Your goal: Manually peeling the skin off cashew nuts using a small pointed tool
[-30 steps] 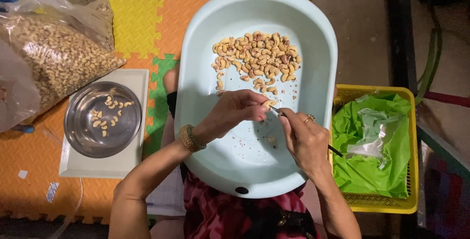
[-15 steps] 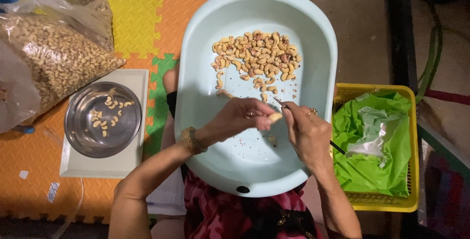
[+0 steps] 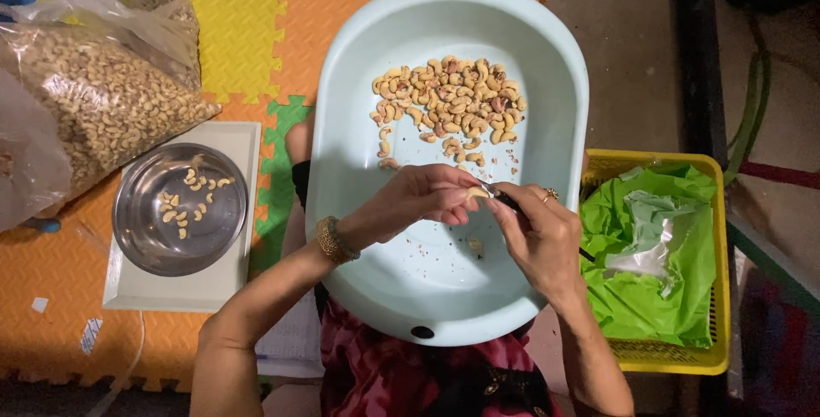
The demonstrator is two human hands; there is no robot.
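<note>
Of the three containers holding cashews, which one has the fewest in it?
The steel bowl on the white tray, left of the pale blue basin; it holds only a scattered handful, unlike the basin's pile or the full plastic bag.

pale cashew [image 3: 475, 194], pinched, seemingly against thin tool [image 3: 504, 200]

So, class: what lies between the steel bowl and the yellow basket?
In the head view, the pale blue tub of cashews, with both hands over it.

Steel bowl [image 3: 179, 209] on white scale [image 3: 184, 293]; nut bag [image 3: 94, 101]; yellow basket [image 3: 713, 212], green liner [image 3: 649, 289].
</note>
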